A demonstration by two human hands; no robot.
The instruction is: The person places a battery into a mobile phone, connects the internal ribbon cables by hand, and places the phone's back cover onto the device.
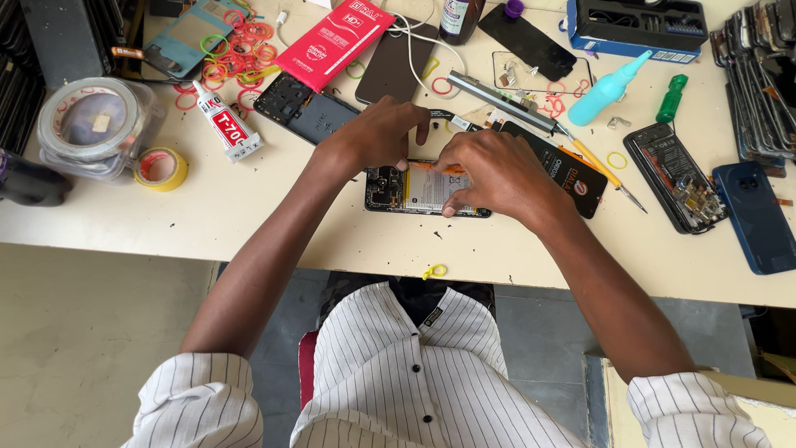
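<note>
At the near edge of the work table (249, 224), you had an opened phone (424, 189) lying flat with its back removed, battery and circuit board exposed. Your left hand (375, 134) pressed down on the phone's left upper part, fingers bent and fingertips resting on it. Your right hand (496, 172) covered the phone's right end, fingers curled, thumb on the lower edge; whether it pinched anything could not be told. Just right of that hand lay a black packet (576, 178) and a thin screwdriver (605, 172). Another opened phone (676, 176) lay further right, a glue tube (225, 123) and tape rolls (91, 124) well to the left.
</note>
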